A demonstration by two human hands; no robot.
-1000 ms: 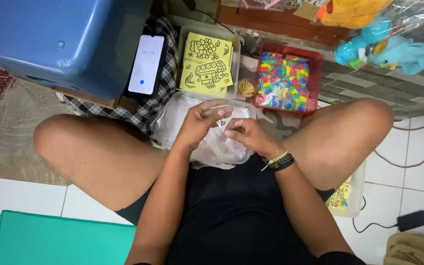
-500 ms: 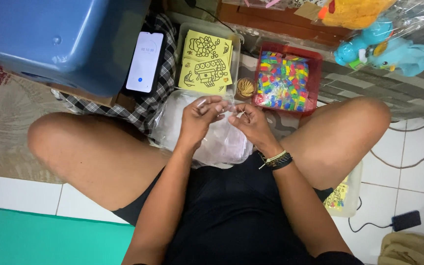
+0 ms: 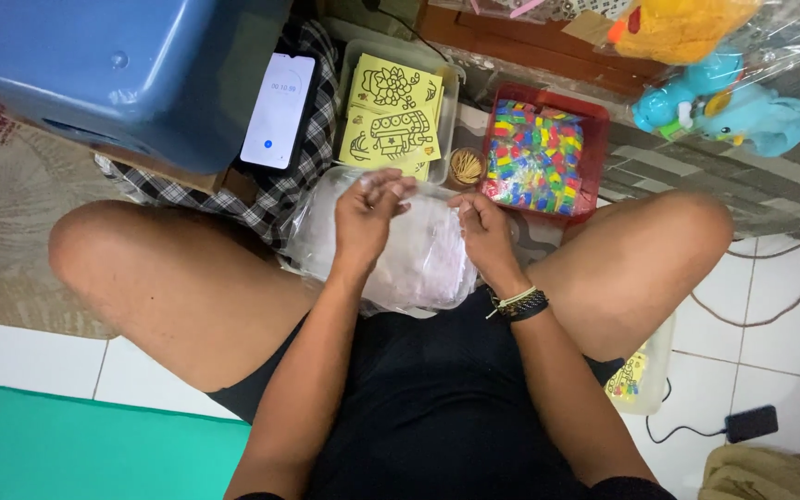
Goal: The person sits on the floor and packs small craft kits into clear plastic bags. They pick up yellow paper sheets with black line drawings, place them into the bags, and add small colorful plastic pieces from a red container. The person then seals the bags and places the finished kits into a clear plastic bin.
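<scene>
I sit cross-legged on the floor with a clear plastic bag [image 3: 418, 264] of pale contents between my knees. My left hand [image 3: 370, 215] rests on top of the bag, fingers bent and pinching its upper edge. My right hand [image 3: 485, 231], with a braided band at the wrist, grips the bag's right upper edge. Just beyond the hands lies a clear tray [image 3: 448, 85] of yellow picture cards [image 3: 391, 116], a small round cup of sticks [image 3: 466, 167], and a red tray [image 3: 593, 120] filled with small colourful packets.
A blue plastic tub [image 3: 113, 74] stands at the far left, with a phone [image 3: 277, 111] on a checked cloth [image 3: 303, 176] beside it. Wrapped toys [image 3: 724, 102] lie at the far right. A teal mat [image 3: 94, 444] is at my near left, cables and a charger [image 3: 750, 423] at right.
Both hands have lifted from the middle of the bag to its upper edge and spread slightly apart. The view has shifted a little.
</scene>
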